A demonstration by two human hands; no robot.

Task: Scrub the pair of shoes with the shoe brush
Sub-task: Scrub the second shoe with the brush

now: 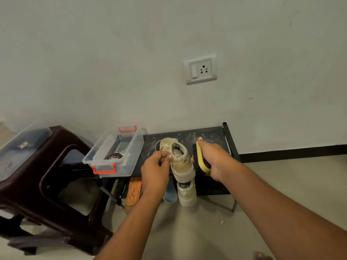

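Two hands in shot, left hand [155, 169] and right hand [216, 158]. Two cream shoes, the upper shoe [181, 160] and the lower shoe [186, 194]. One shoe brush [200, 155]. One clear box [114, 147] carrying two red handles, far handle [127, 129] and near handle [103, 170], one polish tin [115, 156] inside. One brown stool [47, 175], one black rack [212, 133], one wall socket [200, 69].

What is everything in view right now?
shoes: 2, cream, one in left hand over rack, one under rack top
brush: 1, yellow and black, in right hand
rack: 1, black, against wall
box: 1, clear with red latches, rack's left end
tin: 1, black, in box
sandal: 1, orange, under rack
stool: 1, brown, left
lid: 1, clear, on stool
socket: 1, white, wall
hands: 2, left pinches upper shoe, right grips brush
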